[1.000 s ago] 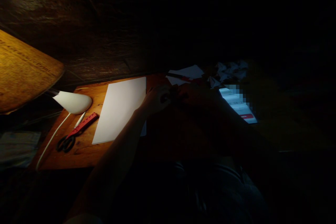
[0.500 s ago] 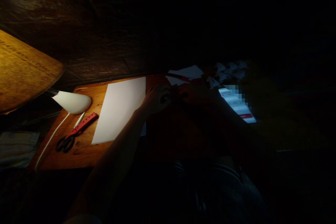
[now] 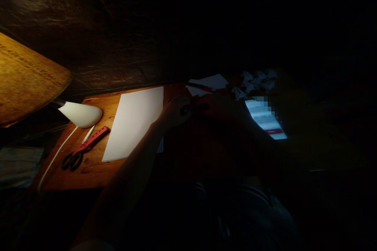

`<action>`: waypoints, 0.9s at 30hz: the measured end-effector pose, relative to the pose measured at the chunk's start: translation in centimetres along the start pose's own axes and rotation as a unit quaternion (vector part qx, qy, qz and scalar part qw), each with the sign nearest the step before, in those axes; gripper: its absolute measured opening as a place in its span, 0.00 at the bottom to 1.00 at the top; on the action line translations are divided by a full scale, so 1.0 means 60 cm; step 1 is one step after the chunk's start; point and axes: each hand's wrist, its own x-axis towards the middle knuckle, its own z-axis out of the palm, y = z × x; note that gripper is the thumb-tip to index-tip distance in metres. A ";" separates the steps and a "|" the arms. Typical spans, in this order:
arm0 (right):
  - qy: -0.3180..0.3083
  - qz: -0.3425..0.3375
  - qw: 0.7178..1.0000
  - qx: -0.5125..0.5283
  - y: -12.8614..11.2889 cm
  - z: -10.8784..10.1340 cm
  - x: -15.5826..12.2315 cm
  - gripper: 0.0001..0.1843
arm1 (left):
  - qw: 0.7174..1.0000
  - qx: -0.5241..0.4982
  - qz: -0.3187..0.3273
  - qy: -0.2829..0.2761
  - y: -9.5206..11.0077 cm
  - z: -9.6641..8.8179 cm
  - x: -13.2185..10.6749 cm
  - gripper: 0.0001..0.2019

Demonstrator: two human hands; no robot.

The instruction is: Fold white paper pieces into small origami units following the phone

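Note:
The scene is very dark. My left hand [image 3: 176, 112] is curled over the wooden table [image 3: 94, 168], just right of a white sheet of paper [image 3: 134, 122], with its fingers closed on a small dark thing I cannot make out. My right hand [image 3: 219, 108] meets it from the right, deep in shadow; its fingers look closed on the same small thing. A lit phone screen [image 3: 266, 119] glows just right of my right hand.
A white lamp head [image 3: 81, 114] with its cord, a pen [image 3: 88, 133], a red ruler [image 3: 92, 139] and black-handled scissors [image 3: 72, 160] lie at the left. Paper scraps with a red pen [image 3: 206, 84] and crumpled paper [image 3: 256, 80] lie behind.
Both hands stay together at the same spot with only tiny finger shifts. The view has drifted slightly.

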 end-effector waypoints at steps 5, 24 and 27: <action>-0.017 -0.027 0.998 -0.051 0.005 0.004 0.003 0.18 | 1.000 -0.001 -0.011 -0.001 0.000 0.001 0.000 0.16; -0.016 -0.031 0.998 -0.051 -0.003 -0.002 0.002 0.16 | 1.000 0.011 -0.008 0.001 0.003 -0.001 -0.004 0.17; -0.022 -0.048 0.998 -0.038 0.003 0.002 0.006 0.16 | 1.000 0.012 -0.019 0.000 0.001 0.000 -0.003 0.14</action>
